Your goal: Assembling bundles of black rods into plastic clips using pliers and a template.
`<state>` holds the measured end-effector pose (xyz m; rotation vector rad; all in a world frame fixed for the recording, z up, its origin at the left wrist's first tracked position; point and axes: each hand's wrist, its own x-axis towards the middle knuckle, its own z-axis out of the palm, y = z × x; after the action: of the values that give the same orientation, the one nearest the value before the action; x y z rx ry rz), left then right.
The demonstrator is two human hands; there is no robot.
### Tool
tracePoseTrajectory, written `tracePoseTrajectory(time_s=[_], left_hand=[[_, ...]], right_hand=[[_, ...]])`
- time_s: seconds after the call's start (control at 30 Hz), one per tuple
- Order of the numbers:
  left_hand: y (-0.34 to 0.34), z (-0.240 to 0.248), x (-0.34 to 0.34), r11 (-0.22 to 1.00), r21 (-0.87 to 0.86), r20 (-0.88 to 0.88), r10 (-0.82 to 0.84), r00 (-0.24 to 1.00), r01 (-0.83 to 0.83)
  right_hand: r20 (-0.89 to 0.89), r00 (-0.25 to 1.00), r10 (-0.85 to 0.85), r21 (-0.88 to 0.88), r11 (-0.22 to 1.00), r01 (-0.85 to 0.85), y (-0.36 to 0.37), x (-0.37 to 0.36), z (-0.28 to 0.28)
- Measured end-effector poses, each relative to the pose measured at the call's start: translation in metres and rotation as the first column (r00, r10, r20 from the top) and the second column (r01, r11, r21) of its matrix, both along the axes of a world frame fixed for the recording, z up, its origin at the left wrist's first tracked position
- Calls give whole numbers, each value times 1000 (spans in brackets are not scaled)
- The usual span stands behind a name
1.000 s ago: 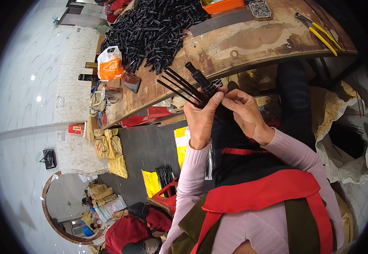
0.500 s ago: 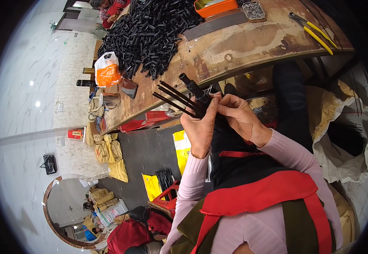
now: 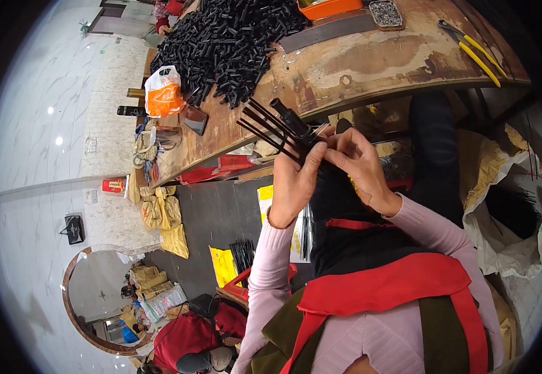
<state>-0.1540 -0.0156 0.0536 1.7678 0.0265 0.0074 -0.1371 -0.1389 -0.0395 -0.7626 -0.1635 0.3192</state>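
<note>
Left fingers (image 3: pixel 313 161) clasp slim black rods (image 3: pixel 260 136) and stepped black tube (image 3: pixel 293 121), apparently for steadiness, as four-o'clock right fingers (image 3: pixel 341 161) pinch, contents unclear.

The worn wooden table (image 3: pixel 402 59) bears a heap of black tubes (image 3: pixel 227 50), an orange tray (image 3: pixel 331 9) and yellow-handled pliers (image 3: pixel 480 65).

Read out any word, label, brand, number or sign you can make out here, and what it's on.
Nothing reads clearly enough to quote.
Red box: pale marks, too small to read.
Black cylinder: pale marks, too small.
Yellow sack: faint print, blurred.
Black bag: pale mark, too small.
Black tube in the left hand: none visible.
</note>
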Motion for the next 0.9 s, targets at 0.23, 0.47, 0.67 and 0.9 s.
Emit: tracePoseTrajectory(time_s=[0.23,0.47,0.67,0.9], left_hand=[[2,7,-3,946,324,-34,30,999,-17],[-7,-7,6,950,311,83,-6,997,-20],[-4,-5,2,997,47,7,-66,998,66],[-28,-41,-4,852,-524,36,30,999,-7]], right_hand=[[-15,893,449,215,874,-436,-1,11,-15],[-111,907,407,243,896,-372,-12,10,4],[532,807,256,-695,676,244,-77,21,14],[806,517,287,-365,-446,817,-244,141,44]])
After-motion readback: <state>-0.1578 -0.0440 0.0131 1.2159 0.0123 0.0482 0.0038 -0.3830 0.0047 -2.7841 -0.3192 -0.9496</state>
